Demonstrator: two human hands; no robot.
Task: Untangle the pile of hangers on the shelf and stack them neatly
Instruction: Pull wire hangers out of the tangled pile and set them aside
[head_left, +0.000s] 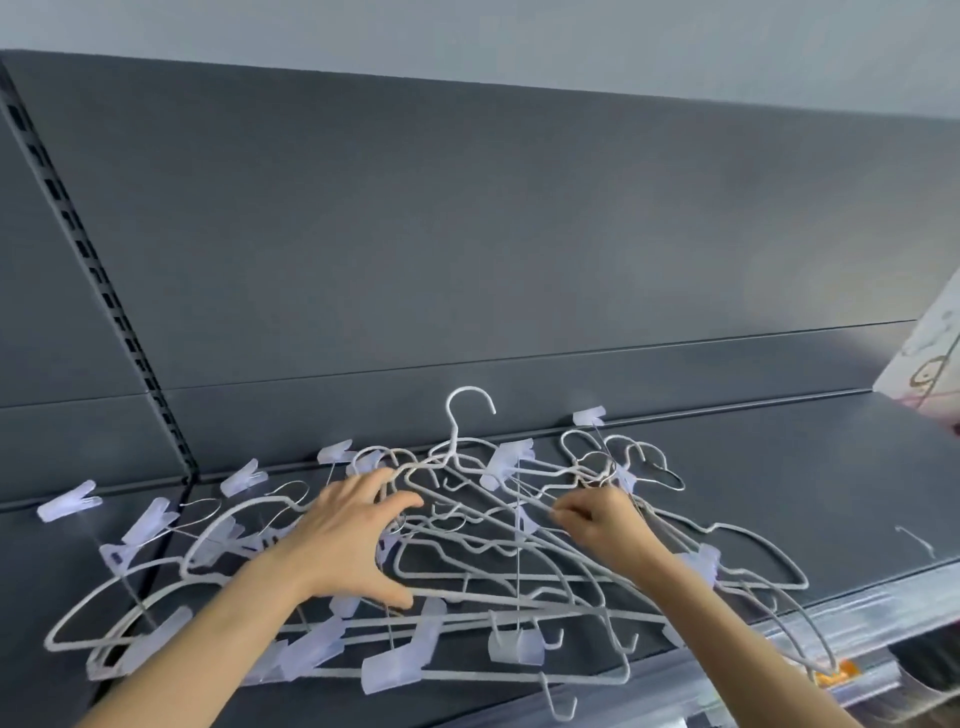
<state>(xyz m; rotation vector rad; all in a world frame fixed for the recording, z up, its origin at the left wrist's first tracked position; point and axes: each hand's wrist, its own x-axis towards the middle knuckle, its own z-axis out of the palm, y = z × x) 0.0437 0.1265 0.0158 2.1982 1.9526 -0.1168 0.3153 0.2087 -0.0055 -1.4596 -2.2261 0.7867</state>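
A tangled pile of white wire hangers (467, 566) with pale translucent clips lies across the dark grey shelf (779, 483). One hanger's hook (470, 405) sticks up against the back panel. My left hand (348, 540) lies spread over the middle of the pile, fingers reaching among the wires and thumb pressing a lower bar. My right hand (605, 525) is curled, pinching a thin wire in the right part of the pile.
The shelf's front edge carries a clear price rail (857, 613) with an orange tag (836, 675). A slotted upright (93, 270) runs down the back panel at left. A pale printed box (924, 364) stands at the far right. A lone small hook (917, 540) lies on the shelf.
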